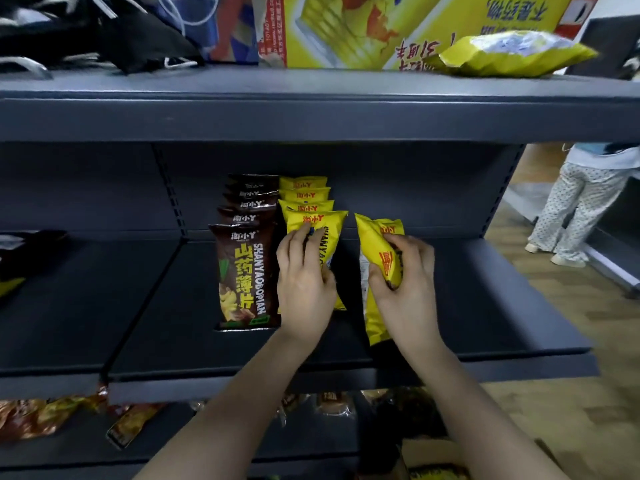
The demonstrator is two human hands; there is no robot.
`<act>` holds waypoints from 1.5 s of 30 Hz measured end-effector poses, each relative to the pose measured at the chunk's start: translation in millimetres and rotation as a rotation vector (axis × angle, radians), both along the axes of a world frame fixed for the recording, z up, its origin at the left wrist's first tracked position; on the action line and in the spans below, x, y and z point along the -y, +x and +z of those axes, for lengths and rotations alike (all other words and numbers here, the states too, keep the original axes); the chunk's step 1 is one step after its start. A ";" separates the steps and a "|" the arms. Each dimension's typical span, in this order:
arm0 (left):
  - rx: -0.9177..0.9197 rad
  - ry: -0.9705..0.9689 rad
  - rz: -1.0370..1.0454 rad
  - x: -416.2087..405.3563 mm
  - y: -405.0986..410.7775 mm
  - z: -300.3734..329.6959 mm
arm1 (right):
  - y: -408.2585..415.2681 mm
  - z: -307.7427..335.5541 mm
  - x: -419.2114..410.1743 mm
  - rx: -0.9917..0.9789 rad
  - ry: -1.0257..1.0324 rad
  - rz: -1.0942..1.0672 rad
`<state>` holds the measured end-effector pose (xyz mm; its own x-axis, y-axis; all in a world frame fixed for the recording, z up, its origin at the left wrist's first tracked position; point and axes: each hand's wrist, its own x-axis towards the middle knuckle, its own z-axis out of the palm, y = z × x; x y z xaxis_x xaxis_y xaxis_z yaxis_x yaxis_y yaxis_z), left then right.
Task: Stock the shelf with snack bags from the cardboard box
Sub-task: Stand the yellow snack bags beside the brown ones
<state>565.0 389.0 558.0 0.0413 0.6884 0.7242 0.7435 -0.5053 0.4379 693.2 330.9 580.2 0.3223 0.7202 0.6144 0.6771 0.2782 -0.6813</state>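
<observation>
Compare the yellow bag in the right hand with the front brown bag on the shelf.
The yellow bag is yellow; the brown bag is dark brown. The yellow bag is gripped by the right hand, turned edge-on; the brown bag stands untouched, facing front. The brown bag heads a row; the yellow bag stands apart. Both look similar in size.

Matt dark metal shelf (485, 306), glossy plastic snack bags (247, 282)
</observation>
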 end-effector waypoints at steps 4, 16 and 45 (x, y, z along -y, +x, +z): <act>0.034 -0.063 0.046 -22.8 4.8 -5.2 | -3.1 -0.8 -15.5 -0.059 -0.009 -0.025; -0.127 -0.104 0.216 -48.7 25.5 -30.8 | -9.5 -4.4 -47.4 -0.167 -0.047 -0.010; 0.710 -0.637 -0.325 -4.4 -17.2 14.1 | -89.7 -43.2 -63.2 0.049 -0.029 -0.114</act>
